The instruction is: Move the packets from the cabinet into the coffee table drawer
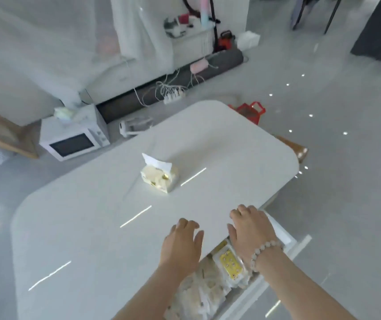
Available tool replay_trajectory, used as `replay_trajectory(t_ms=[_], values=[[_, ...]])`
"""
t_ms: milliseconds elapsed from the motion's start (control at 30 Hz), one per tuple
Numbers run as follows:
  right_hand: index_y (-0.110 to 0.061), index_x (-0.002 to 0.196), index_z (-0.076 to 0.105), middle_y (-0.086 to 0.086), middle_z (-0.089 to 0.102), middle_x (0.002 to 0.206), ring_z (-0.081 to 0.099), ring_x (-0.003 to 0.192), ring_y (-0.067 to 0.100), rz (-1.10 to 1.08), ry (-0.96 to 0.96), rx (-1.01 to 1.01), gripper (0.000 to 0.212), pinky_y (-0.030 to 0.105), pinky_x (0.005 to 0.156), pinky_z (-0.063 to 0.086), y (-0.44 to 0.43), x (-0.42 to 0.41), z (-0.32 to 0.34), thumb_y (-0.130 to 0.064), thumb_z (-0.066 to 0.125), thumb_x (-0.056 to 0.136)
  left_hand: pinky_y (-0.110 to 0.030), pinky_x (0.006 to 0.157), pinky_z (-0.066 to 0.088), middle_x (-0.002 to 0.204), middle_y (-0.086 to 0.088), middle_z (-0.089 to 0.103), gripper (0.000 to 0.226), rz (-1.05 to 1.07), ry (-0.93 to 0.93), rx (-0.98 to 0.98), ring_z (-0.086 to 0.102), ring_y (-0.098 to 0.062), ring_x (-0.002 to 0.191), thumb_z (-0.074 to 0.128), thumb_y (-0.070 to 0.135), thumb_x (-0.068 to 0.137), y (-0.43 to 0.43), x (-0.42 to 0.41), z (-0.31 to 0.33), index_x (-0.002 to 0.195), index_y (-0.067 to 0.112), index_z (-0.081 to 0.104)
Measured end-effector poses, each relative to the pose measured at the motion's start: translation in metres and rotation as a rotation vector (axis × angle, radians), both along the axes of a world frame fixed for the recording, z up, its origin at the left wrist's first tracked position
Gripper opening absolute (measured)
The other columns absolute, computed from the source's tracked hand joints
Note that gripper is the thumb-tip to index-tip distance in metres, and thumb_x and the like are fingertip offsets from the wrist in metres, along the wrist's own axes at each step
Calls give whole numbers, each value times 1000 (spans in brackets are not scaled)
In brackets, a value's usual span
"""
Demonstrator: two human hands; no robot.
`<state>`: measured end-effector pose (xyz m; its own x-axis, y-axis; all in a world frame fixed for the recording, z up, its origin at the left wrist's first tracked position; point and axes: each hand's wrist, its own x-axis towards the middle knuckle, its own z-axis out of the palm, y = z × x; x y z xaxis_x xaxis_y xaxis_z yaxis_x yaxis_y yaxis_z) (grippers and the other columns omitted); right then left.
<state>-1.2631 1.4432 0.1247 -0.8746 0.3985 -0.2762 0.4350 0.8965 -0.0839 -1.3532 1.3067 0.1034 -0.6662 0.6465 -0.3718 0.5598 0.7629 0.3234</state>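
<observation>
Packets (208, 287) are lying in the open coffee table drawer (284, 255), which is sticking out from under the near edge of the counter (106, 227). One with a yellow label (230, 264) is showing plainly between the wrists, and paler ones are crowding the near end. Both hands are hovering over that edge: the left hand (181, 243) is resting on or just above the counter top, fingers loosely spread and holding nothing; the right hand (248, 229), bead bracelet (264, 251) on the wrist, is reaching past the drawer's far side with fingers curled downward, and nothing is visibly gripped there either.

By the look of it, this is the drop-off end of a trip, packets already in. The next move is probably either going back to the cabinet for more or pushing the drawer in, which calls for packets lying flat below the counter edge.

The cabinet is not showing here, so what remains is unknown. The arms are covering much of the drawer, the frame is cutting off its near end, and motion blur is hiding the packet print. A tissue pack (159, 176) is sitting mid-counter.
</observation>
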Motion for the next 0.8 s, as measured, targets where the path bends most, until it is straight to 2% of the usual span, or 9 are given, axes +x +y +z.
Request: replay_trajectory(t_ms=[167,333,533,667,800], values=[[-15,124,47,1,51,124,46,115,20,146,105,62,35,30,92,34,-20,-29,117,-28,25,101,-25,91,37,133,10,43,36,23,241,25,46,-13,119,28,37,102,-28,-35,124,133,26,45],[-16,124,47,4,48,126,44,117,21,269,198,99,35,31,92,36,-62,-60,195,-28,23,101,-28,95,34,132,6,44,37,69,403,-9,44,-17,120,25,36,103,-74,-33,201,132,26,46],[-16,122,51,4,49,126,44,118,21,564,332,43,35,33,95,36,-153,-94,239,-28,26,100,-28,90,35,127,6,48,36,374,501,64,48,-18,114,26,33,103,-155,-28,243,126,25,53],[-15,123,51,6,50,127,44,119,22,745,348,17,37,34,97,36,-226,-104,258,-29,26,101,-29,92,36,126,5,50,38,553,515,26,47,-18,115,24,34,103,-224,-13,253,124,24,53],[-11,124,51,8,51,128,44,119,23,881,370,-21,37,33,99,36,-296,-106,275,-27,26,100,-30,87,38,120,5,53,36,732,554,10,51,-18,111,24,35,102,-294,-2,266,118,22,54]])
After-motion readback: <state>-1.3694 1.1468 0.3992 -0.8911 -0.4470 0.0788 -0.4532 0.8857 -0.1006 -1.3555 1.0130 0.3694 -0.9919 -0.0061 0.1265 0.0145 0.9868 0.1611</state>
